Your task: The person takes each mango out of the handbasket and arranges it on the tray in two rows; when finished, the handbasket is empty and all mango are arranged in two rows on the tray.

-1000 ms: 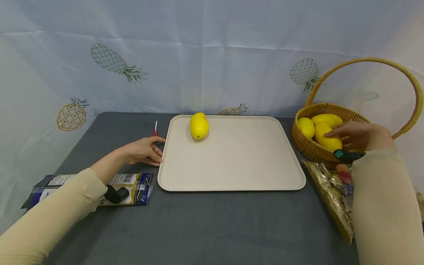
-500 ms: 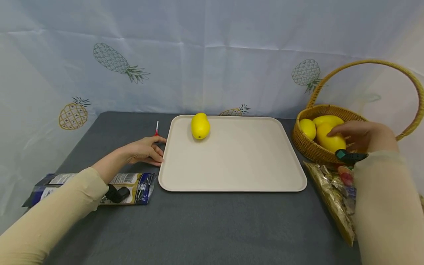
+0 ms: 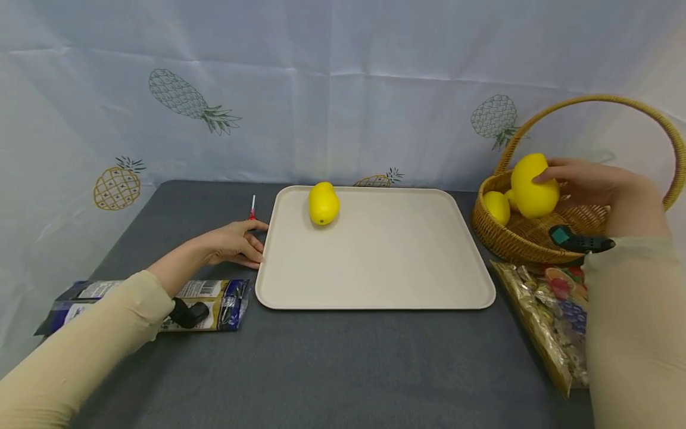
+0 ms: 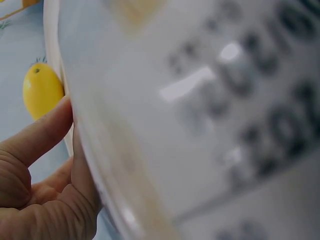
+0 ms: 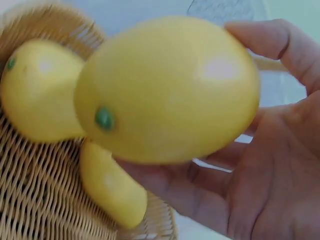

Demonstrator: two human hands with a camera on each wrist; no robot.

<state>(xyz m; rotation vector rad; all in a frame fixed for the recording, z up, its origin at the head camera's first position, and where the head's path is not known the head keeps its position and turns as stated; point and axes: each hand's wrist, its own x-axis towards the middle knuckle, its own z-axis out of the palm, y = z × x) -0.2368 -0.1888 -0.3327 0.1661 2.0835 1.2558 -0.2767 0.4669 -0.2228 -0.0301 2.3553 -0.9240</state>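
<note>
My right hand (image 3: 595, 185) grips a yellow mango (image 3: 533, 187) just above the wicker basket (image 3: 495, 243), thumb on one side and fingers around the other. The right wrist view shows its green stem dot. Two more mangoes lie in the basket: one at the left side (image 3: 495, 207), the other mostly hidden behind the held one but plainer as a lower mango (image 5: 112, 185) at the right wrist. My left hand (image 3: 236, 245) rests with its fingertips against the left rim of the beige tray (image 3: 386, 268). Near the tray's back left lies another mango (image 3: 323, 204).
Under my left forearm is a blue and gold packet (image 3: 206, 290), which fills much of the left wrist view. A gold bag with fruit pictures (image 3: 536, 333) lies before the basket. Beyond my left hand is a small red item with a white stick (image 3: 252, 208).
My right hand has lifted the mango up from among the others in the basket, baring part of the basket's floor. The left hand and the tray have stayed put.
</note>
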